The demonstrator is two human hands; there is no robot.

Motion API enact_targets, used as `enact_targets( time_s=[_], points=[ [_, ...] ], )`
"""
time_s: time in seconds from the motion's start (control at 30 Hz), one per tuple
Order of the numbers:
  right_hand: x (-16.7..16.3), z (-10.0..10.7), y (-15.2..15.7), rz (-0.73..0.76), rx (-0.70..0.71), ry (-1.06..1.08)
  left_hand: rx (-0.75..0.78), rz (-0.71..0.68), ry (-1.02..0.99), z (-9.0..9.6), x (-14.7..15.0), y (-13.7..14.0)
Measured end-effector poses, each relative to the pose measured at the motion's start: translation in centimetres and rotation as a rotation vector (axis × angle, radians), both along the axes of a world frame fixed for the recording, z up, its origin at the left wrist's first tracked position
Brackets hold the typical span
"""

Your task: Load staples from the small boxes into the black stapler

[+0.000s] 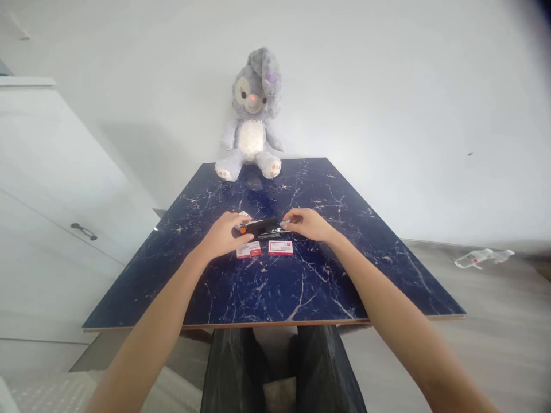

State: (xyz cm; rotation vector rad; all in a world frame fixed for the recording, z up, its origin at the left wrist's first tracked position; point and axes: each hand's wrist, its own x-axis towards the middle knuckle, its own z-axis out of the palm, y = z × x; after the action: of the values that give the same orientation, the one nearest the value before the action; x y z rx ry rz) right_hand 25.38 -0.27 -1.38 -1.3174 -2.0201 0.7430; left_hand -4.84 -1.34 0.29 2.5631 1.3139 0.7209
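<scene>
A black stapler (267, 227) with an orange part at its left end lies level over the middle of the table, its silver metal tray showing along the near side. My left hand (226, 234) grips the orange end between thumb and fingers. At the other end, my right hand (307, 223) pinches a small grey strip of staples (284, 222) beside the stapler. Two red-and-white staple boxes, a left box (248, 250) and a right box (280, 248), rest just in front. Another small white item (244, 214) is partly hidden behind my left fingers.
The blue marbled table (258, 292) bears everything. A grey plush rabbit (252, 123) sits at its far edge against the white wall. On the left stands a white cabinet (51, 189) with a dark handle. Clear plastic bottles (482, 258) lie on the floor at right.
</scene>
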Motion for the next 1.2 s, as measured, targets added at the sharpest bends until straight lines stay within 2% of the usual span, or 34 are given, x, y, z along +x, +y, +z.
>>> enact_targets(
  time_s=[0.23, 0.57, 0.77, 0.93, 1.03, 1.2],
  points=[
    [0.2, -0.6, 0.4, 0.056, -0.068, -0.105, -0.05, -0.004, -0.017, -1.0, 0.3, 0.3],
    [0.1, 0.1, 0.1, 0.033, -0.082, -0.156, -0.095, -0.024, -0.027, -0.7, 0.0, 0.3],
    [0.5, -0.1, 0.8, -0.204, -0.172, -0.173, -0.238, 0.014, 0.023, -0.3, -0.9, 0.5],
    [0.5, -0.4, 0.9, -0.155, -0.124, -0.222, -0.246, 0.029, -0.014, -0.5, -1.0, 0.6],
    [0.3, -0.6, 0.7, -0.165, -0.139, -0.186, -0.251, 0.036, -0.02, -0.5, -0.8, 0.6],
    [-0.7, -0.9, 0.2, -0.186, -0.056, -0.239, -0.282, 0.033, -0.053, -0.4, -0.6, 0.4]
  ],
)
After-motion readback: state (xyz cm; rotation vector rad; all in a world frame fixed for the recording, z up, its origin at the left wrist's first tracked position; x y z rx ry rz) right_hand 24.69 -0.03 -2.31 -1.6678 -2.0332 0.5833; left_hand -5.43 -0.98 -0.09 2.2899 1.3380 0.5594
